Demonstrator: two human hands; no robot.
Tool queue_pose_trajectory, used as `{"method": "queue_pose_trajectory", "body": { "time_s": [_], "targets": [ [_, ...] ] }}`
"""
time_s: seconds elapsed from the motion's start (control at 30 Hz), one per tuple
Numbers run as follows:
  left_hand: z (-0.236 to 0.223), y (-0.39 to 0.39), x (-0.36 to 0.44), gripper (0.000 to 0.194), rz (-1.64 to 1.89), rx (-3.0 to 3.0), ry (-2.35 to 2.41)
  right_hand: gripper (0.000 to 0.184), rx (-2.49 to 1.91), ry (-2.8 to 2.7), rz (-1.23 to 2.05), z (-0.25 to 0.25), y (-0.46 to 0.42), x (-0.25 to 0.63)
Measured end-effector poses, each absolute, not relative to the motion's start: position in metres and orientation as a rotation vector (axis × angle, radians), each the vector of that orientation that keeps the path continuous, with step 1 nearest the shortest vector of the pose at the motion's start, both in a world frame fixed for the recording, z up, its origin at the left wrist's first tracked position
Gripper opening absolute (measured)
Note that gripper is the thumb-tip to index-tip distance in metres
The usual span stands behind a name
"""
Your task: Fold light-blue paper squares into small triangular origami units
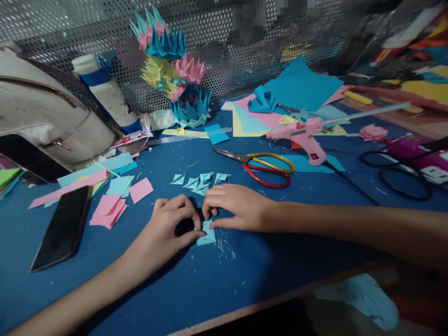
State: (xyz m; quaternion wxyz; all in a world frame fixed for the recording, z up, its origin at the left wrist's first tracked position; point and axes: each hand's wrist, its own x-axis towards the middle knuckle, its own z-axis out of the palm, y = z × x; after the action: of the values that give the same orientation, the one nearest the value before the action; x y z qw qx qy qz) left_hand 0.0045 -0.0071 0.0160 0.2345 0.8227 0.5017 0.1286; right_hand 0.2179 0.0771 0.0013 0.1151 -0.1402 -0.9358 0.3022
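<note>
My left hand point(167, 227) and my right hand point(235, 205) meet over a small light-blue paper piece point(207, 236) lying on the blue table point(245, 270). Both hands have their fingers curled, and fingertips of each pinch and press the paper's upper edge. Just beyond my right hand lies a cluster of several folded light-blue paper triangles point(200, 181). The lower half of the paper piece shows; its top is hidden under my fingers.
Scissors point(263, 165) with red and yellow handles and a pink glue gun point(305, 136) lie behind my right hand. Pink paper squares point(108, 210) and a black phone point(63, 227) sit left. A spiky paper flower stack point(175, 70), a bag point(42, 112) and coloured sheets point(301, 88) stand at the back.
</note>
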Motion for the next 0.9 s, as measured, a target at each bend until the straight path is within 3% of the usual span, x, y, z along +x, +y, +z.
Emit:
{"method": "queue_pose_trajectory", "body": {
  "time_s": [0.2,0.37,0.57,0.9],
  "targets": [
    [0.019,-0.003,0.003,0.017,0.266,2.248,1.435,0.013,-0.455,-2.8,0.794,0.006,0.069,0.213],
    [0.023,-0.003,0.003,0.013,0.215,2.24,1.436,0.015,-0.495,-2.751,0.816,0.008,0.066,0.216],
    [0.025,-0.001,0.005,0.004,0.311,2.22,1.445,0.013,-0.534,-2.699,0.867,0.008,0.064,0.218],
    [0.018,0.001,0.008,0.005,0.508,2.187,1.471,0.009,-0.673,-2.665,0.98,0.013,0.073,0.223]
  ]
}}
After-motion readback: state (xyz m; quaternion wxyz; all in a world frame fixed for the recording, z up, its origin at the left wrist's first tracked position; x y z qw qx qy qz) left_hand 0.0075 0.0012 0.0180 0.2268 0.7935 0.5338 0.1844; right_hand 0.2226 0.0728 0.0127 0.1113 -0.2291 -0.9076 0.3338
